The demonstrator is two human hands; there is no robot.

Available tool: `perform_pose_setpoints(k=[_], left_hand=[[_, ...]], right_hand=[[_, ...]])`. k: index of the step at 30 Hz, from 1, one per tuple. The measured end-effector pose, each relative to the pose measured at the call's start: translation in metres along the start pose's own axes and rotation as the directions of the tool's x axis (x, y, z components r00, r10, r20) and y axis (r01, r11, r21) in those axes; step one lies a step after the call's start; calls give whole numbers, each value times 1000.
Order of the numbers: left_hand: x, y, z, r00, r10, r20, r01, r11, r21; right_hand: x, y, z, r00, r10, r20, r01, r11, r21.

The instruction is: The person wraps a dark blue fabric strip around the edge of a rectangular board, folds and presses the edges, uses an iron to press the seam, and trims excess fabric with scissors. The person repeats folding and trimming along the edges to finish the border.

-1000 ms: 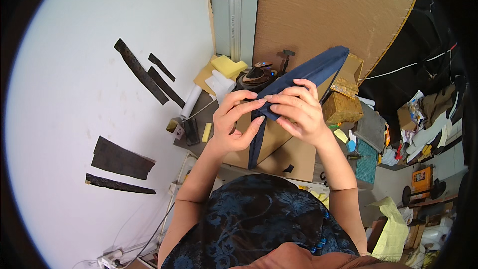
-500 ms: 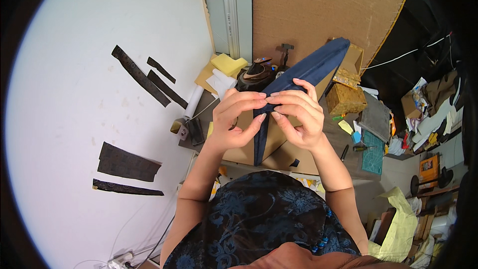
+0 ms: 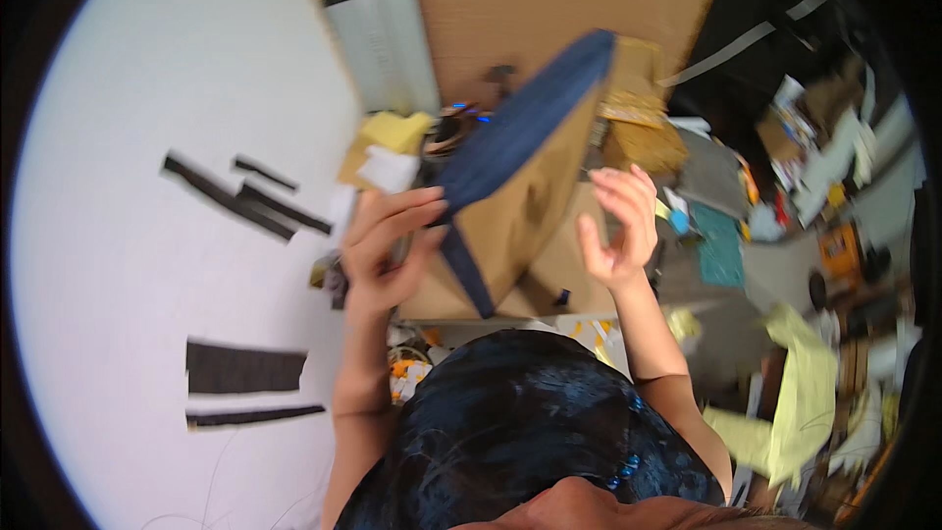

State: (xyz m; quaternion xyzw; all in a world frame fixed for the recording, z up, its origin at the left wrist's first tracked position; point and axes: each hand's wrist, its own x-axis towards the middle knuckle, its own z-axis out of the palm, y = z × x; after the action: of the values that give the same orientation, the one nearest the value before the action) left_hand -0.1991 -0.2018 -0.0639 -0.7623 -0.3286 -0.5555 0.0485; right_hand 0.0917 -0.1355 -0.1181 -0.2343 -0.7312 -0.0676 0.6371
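A large brown panel (image 3: 520,226) edged with a wide navy fabric band (image 3: 535,118) stands tilted over the table, its tip pointing to the far right. A narrower navy strip (image 3: 466,270) runs down its near left side. My left hand (image 3: 385,240) is at the corner where band and strip meet, with fingertips and thumb closed on the fabric there. Motion blur softens the exact grip. To the right of the panel, my right hand (image 3: 623,226) is raised and apart from it, fingers spread and holding nothing.
Behind the panel are yellow sponge-like pieces (image 3: 397,130), white paper (image 3: 390,167) and a dark appliance (image 3: 453,128). Wooden blocks (image 3: 643,144) and a green cutting mat (image 3: 719,243) lie at right. Dark fabric strips (image 3: 245,366) hang on the white wall.
My right hand has let go of the navy corner and moved right, opening. My left hand stays at the corner. The whole view has shifted, and more of the brown panel shows.
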Motion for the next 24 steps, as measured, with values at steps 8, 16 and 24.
perform_pose_setpoints(k=[8, 16, 24], left_hand=[[4, -6, -2, 1000, 0, 13, -1, 999, 48], [10, 2, -5, 997, -34, 72, 29, 997, 67], [6, 2, -7, 995, -12, 104, 17, 998, -54]], right_hand=[[-297, 177, -151, 223, 968, -117, -580, 35, -814], [-439, 211, -138, -68, 987, -146, -319, -160, -934], [-420, 218, -142, -309, 949, 61, -946, -313, 79]])
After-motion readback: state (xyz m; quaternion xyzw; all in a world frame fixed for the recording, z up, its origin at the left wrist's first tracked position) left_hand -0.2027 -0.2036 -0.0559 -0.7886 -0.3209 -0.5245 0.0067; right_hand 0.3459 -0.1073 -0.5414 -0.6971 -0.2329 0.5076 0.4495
